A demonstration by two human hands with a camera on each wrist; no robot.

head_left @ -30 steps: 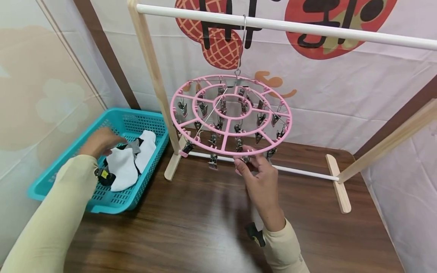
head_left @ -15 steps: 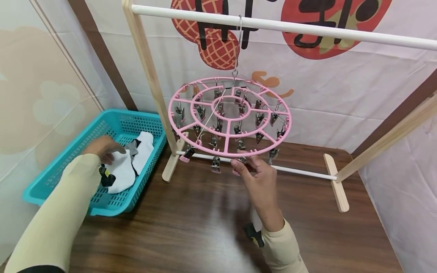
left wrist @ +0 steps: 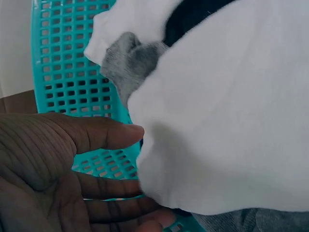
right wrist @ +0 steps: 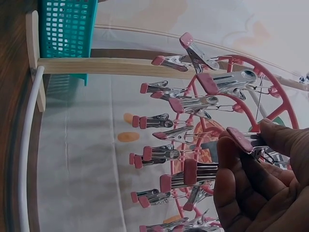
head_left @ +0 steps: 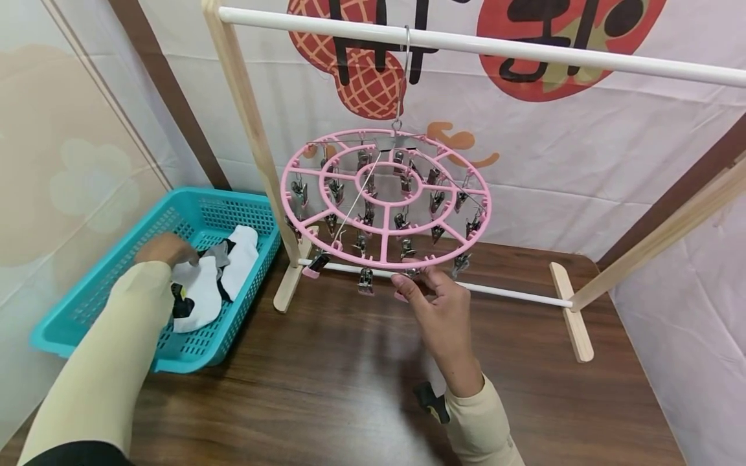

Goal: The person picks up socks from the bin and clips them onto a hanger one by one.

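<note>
Inside the teal basket (head_left: 241,336), my left hand (head_left: 166,249) is at the edge of a white piece of cloth (head_left: 201,291), which looks like a sock. In the left wrist view its thumb (left wrist: 113,134) meets the cloth's edge while the fingers reach underneath, thumb and fingers apart. Grey fabric (left wrist: 130,63) and another white piece (head_left: 241,259) lie alongside. My right hand (head_left: 443,310) pinches a pink-tipped metal clip (right wrist: 240,140) at the near rim of the round pink clip hanger (head_left: 384,233). That clip seems to hold nothing.
A white rail (head_left: 495,46) on a wooden frame (head_left: 247,123) carries the hanger by its metal hook (head_left: 405,71). Several other clips dangle from its rings. A lower white bar (head_left: 513,292) crosses the dark wooden table (head_left: 326,388). Printed cloth walls stand behind and at both sides.
My left hand has moved down onto the edge of the white cloth. My right hand keeps its pinch on the clip, and the view has shifted slightly.
</note>
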